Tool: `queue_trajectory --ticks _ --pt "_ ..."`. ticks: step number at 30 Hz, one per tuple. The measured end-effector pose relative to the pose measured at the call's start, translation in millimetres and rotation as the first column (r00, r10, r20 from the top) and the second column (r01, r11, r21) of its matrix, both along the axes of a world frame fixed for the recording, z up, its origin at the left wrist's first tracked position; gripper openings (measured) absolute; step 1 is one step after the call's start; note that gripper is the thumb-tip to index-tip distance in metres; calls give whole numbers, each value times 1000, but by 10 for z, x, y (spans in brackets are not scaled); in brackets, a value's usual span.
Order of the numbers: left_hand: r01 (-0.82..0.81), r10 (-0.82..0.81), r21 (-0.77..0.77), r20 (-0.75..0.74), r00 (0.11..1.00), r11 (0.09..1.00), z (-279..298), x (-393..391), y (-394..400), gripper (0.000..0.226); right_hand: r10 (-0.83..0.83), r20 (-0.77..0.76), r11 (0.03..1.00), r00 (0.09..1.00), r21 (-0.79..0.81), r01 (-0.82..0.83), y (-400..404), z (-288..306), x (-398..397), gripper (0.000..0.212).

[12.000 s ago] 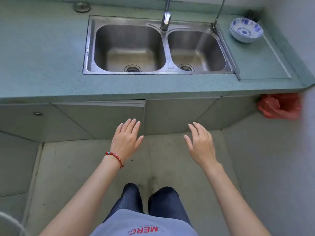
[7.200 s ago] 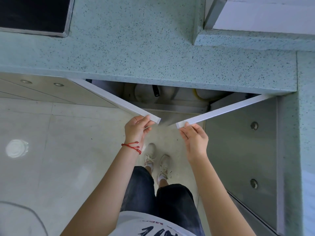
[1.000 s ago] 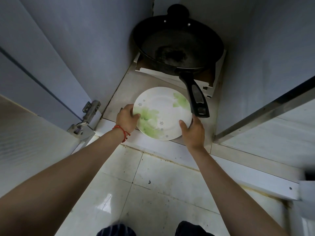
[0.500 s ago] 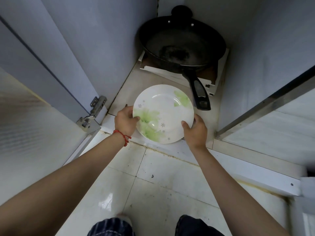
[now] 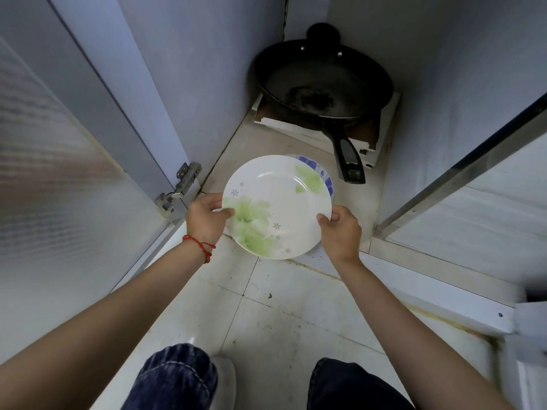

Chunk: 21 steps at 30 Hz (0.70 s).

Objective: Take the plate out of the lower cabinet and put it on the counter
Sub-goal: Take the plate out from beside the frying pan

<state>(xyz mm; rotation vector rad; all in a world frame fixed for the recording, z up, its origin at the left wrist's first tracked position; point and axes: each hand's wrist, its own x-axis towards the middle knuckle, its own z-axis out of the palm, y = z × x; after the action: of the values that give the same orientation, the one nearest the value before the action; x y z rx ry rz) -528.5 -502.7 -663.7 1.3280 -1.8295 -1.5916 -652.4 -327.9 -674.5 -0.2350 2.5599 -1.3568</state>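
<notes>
- The left hand and right hand are gripping opposite rims of the plate.
- It is clearing the lower cabinet; reaching the surface is remaining.

Single head-worn wide-angle view, looks steeply down and forward into open lower cabinet from close range. Forearms enter from bottom corners; left hand and right hand sit near frame centre. Knees at bottom edge. Edges bowed by lens. No second view, no shared area.
</notes>
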Motion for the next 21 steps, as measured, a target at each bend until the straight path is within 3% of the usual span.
queue_trajectory --ticks 10,21 --pt "-57 57 -5 -62 996 998 359 351 -71 27 39 98 992 994 -125 -27 -39 335 191 8" --pt "-69 63 -33 -147 987 997 974 611 -72 26 81 141 950 987 -311 -34 7 1001 398 15"
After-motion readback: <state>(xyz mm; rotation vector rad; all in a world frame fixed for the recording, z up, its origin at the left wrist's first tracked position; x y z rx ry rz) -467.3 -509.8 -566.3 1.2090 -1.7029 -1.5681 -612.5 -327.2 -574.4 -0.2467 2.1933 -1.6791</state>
